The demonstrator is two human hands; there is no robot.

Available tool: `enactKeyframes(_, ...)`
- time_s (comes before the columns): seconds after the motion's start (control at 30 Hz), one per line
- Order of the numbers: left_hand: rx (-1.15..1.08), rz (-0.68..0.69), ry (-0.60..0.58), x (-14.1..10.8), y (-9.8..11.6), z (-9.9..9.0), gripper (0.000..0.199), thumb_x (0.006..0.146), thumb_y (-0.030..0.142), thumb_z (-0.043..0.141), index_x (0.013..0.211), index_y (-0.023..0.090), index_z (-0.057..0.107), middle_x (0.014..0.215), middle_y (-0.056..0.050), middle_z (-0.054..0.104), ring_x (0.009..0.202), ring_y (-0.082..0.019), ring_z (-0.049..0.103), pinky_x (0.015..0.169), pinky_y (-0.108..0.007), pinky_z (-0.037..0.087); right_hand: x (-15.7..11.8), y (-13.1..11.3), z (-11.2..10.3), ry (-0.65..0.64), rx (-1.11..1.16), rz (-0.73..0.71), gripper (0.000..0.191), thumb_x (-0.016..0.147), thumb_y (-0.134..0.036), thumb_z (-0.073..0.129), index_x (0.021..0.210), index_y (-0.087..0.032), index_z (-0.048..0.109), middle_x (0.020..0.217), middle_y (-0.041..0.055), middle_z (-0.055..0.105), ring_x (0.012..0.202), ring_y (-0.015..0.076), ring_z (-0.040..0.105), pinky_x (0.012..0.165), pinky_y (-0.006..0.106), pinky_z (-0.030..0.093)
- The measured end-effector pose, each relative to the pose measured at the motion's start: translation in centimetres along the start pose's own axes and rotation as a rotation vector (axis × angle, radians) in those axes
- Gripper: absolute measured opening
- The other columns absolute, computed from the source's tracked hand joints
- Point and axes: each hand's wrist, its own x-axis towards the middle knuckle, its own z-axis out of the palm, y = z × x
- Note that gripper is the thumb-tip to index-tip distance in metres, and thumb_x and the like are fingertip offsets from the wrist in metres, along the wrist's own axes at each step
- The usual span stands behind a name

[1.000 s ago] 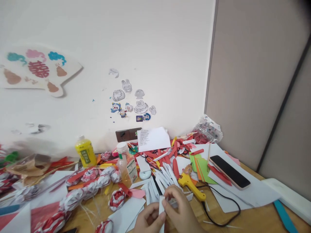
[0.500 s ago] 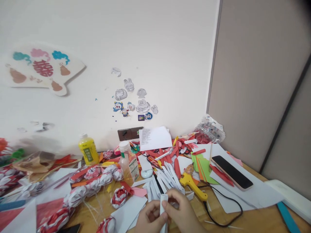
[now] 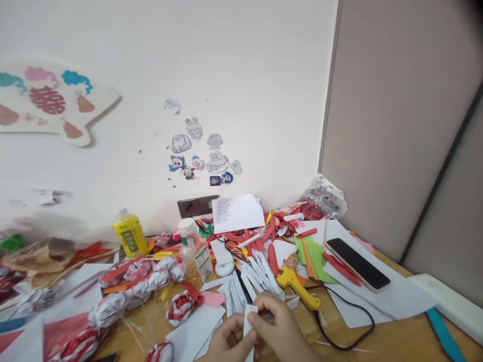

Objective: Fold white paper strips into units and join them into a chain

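Note:
Between both hands, low in the middle of the view, a narrow folded white paper strip (image 3: 249, 322) stands nearly upright. My left hand (image 3: 229, 338) pinches it from the left, thumb along its lower part. From the right, my right hand (image 3: 277, 322) grips it with the thumb pressed on its face near the top. Just beyond the fingers lies a heap of folded white paper strips (image 3: 260, 276). A yellow glue gun (image 3: 300, 289) rests to the right of my right hand. White paper sheets (image 3: 196, 329) lie left of my left hand.
Red-and-white paper rosettes (image 3: 180, 307) and a twisted paper chain (image 3: 128, 296) spread to the left. Behind stand a yellow bottle (image 3: 130, 235) and a clear bottle (image 3: 190, 251). A phone (image 3: 358, 264) lies on white paper at right. The glue gun's black cord (image 3: 368, 334) loops across the wood.
The view has shifted slightly, so the surroundings sit a little further left. The paper strip now shows a flat face and tilts slightly; both hands keep hold of it.

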Motion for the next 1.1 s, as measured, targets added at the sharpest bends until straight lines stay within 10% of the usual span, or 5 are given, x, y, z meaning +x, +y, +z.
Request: enactKeyframes(1.1, 0.101, -0.122, 0.029, -0.1, 0.4, -0.1, 0.026, 0.059, 0.039, 0.069, 0.063, 0.015, 0.06, 0.046, 0.003, 0.061, 0.043, -0.011, 0.053, 0.044, -0.02, 0.042, 0.2, -0.7, -0.6, -0.011, 0.019, 0.136, 0.014, 0.068, -0.022, 0.055, 0.057, -0.016, 0.048, 0.059, -0.0025, 0.048, 0.061, 0.013, 0.046, 0.058, 0.023, 0.037)
